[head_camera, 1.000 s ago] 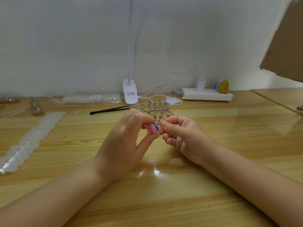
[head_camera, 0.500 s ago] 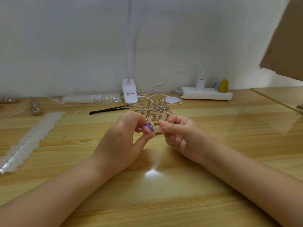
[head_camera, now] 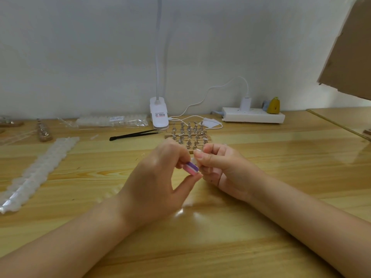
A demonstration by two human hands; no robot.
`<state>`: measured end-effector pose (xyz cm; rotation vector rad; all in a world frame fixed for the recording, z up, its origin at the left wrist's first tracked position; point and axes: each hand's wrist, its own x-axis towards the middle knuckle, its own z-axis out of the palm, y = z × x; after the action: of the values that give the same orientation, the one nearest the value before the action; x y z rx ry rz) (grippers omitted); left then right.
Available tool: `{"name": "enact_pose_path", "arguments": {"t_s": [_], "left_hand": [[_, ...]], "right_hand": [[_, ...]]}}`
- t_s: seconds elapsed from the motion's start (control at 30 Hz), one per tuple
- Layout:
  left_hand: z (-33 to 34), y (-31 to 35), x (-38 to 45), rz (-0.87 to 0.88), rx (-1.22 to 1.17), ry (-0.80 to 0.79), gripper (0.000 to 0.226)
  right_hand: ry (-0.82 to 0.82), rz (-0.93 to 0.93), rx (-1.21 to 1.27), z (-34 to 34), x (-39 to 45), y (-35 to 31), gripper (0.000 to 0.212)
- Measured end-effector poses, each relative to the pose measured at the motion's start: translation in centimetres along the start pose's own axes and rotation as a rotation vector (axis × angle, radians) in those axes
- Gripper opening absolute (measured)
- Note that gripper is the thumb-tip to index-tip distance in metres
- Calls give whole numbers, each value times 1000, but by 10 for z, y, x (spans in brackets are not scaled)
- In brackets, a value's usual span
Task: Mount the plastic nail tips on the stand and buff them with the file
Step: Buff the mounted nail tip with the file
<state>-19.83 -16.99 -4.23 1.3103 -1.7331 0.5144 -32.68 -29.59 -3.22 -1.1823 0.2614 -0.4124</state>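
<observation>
Two hands meet just above the table (head_camera: 261,247) in front of you. Your left hand (head_camera: 154,177) pinches the small pink-and-purple file (head_camera: 192,167) between thumb and curled fingers. Your right hand (head_camera: 222,167) is curled too, thumb and forefinger pinching what looks like a clear nail tip (head_camera: 197,150), though it is too small and pale to be sure. File and tip are touching or very nearly so, which suggests you are buffing by hand rather than on a peg.

The stand (head_camera: 188,135) sits just behind your hands, its rows of metal pegs mostly bare; a few may carry clear tips, but you cannot tell from here. Long strips of unused tips (head_camera: 40,167) lie well off to your left, and a bagged pack (head_camera: 112,121) sits by the wall beside the tweezers (head_camera: 134,134). By that measure, you are early on: most tips are left to mount and buff.
</observation>
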Motion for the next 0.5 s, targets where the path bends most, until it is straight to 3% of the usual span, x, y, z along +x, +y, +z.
{"name": "enact_pose_path", "arguments": {"t_s": [0.13,0.3,0.43,0.5], "left_hand": [[-6,-10,-1,-155,74,-6,29],[-4,-4,1,0,-2,-3,24],[-5,-8,-3,-57,174,-126,22],[-5,-8,-2,-80,150,-84,25]], "right_hand": [[-31,33,-19,0,0,0,27],[-12,4,-42,0,0,-1,23],[12,-6,-34,-1,0,0,22],[25,-21,-15,-1,2,1,23]]}}
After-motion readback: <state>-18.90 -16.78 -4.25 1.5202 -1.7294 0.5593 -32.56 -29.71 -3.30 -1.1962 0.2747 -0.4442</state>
